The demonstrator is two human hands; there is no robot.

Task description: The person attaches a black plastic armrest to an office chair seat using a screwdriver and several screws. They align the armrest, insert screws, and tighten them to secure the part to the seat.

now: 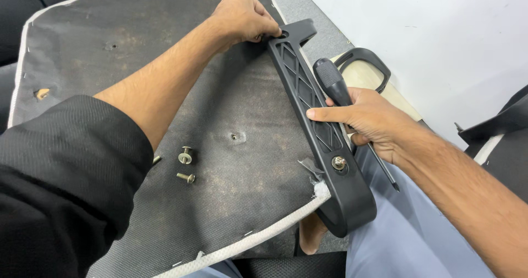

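Nearest, a black plastic armrest bracket point(322, 129) lies along the right edge of an upturned seat base point(165, 91) covered in dark grey fabric, a bolt point(339, 163) seated in its near end. Two loose bolts point(186, 167) lie on the fabric to the left. The right hand point(368, 118) grips a black-handled screwdriver point(338, 91), its index finger stretched across the bracket. Farther off, the left hand point(245, 17) is closed on the bracket's far end by its hole. Another black armrest point(366, 63) lies beyond.
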